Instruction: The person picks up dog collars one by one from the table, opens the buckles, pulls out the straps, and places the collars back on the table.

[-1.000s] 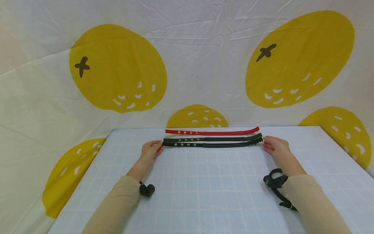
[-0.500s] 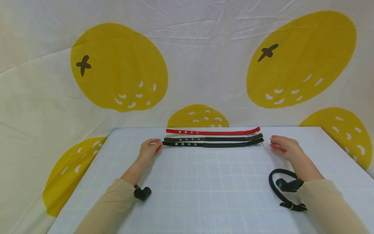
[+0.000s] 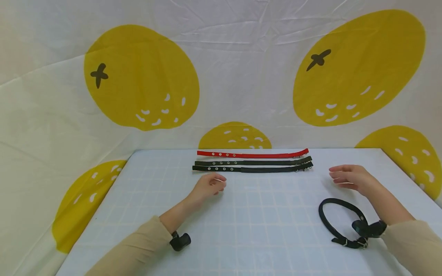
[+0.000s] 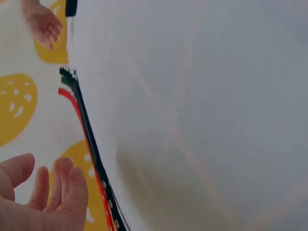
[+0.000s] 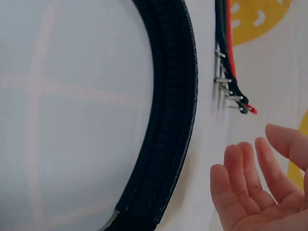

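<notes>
Three collars lie stretched out side by side at the back of the table: a red collar (image 3: 259,156), a dark green-black collar (image 3: 262,163) and a black collar (image 3: 266,169) nearest me. Metal eyelets show at their left ends, buckles at their right. My left hand (image 3: 207,187) hovers in front of the black collar's left part, fingers loosely bent and holding nothing. To the right of the row, my right hand (image 3: 355,178) is held above the table with relaxed fingers and nothing in them. A buckled black collar (image 3: 326,220) forms a loop below it, partly hidden by the wrist camera.
The white table (image 3: 241,222) has a faint grid pattern. Behind it and at the left hangs a white cloth (image 3: 241,76) printed with large yellow fruit shapes. Black wrist cameras sit on both sleeves.
My right hand has let go of the black collar's right end and drawn away rightward. My left hand has left the other end and moved right and nearer. The collars stay in a row.
</notes>
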`<state>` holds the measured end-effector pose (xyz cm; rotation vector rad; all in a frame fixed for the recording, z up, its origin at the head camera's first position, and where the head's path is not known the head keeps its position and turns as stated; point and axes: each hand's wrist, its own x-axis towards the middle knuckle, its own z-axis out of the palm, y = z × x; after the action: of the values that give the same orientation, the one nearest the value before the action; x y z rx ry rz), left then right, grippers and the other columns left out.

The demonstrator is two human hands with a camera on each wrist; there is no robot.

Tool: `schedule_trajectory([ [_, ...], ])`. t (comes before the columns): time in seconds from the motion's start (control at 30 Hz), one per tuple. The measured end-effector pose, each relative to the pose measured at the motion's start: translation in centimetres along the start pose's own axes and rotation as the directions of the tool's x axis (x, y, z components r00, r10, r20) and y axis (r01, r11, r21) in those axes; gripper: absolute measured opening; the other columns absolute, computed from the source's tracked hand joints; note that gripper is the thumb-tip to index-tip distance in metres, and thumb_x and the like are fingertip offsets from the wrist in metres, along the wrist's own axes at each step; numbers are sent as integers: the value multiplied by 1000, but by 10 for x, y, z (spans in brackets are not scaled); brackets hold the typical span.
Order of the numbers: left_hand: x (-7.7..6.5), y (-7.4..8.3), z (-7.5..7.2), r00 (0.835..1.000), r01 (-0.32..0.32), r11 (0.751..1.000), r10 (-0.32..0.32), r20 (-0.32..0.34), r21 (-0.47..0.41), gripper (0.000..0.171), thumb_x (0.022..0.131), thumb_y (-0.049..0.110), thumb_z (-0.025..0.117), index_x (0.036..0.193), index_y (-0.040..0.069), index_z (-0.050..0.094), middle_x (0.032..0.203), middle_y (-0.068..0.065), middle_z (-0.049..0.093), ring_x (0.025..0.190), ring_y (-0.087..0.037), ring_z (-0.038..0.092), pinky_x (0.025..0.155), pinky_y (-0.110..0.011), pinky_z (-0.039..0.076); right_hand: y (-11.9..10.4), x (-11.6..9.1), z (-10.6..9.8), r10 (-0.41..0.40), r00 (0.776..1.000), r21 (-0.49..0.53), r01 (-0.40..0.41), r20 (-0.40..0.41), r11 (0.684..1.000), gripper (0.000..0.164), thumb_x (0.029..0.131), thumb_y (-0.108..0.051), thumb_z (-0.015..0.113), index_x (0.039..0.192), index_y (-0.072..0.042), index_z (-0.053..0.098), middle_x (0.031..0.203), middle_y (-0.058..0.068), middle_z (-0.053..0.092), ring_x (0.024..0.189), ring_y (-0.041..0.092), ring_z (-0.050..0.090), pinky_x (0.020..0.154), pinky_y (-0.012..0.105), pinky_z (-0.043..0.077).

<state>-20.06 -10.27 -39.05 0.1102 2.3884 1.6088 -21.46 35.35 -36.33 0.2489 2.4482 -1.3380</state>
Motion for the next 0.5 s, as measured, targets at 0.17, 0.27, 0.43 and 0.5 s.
schedule_trajectory([
  [0.17,-6,11,23,993,-2,1000,2,121,-3,26,90,21,62,112,6,61,99,-9,65,87,-21,61,77,-30,52,7,-11,-4,-25,998,-116,32,63,993,56,93,-29,58,128,12,43,111,18,62,91,22,61,79,34,53],
  [0.27,-9,16,37,985,-17,1000,19,169,-16,27,89,19,64,112,5,62,97,-9,66,86,-22,61,75,-30,53,12,-17,-7,-31,996,-177,46,88,983,55,92,-29,59,125,13,45,110,19,61,90,22,60,80,37,53],
  [0.43,-10,22,65,972,-19,999,26,233,-29,25,88,18,65,110,6,63,92,-4,66,79,-19,61,71,-28,53,21,-27,-11,-52,993,-273,78,102,959,50,90,-27,62,118,13,51,101,14,63,84,21,57,76,38,54],
  [0.5,-11,24,80,965,-23,999,33,261,-43,24,88,17,65,109,7,63,88,-1,65,75,-17,60,68,-26,52,25,-31,-12,-47,994,-304,76,100,950,47,89,-26,63,114,12,54,97,11,63,82,20,56,74,38,54],
])
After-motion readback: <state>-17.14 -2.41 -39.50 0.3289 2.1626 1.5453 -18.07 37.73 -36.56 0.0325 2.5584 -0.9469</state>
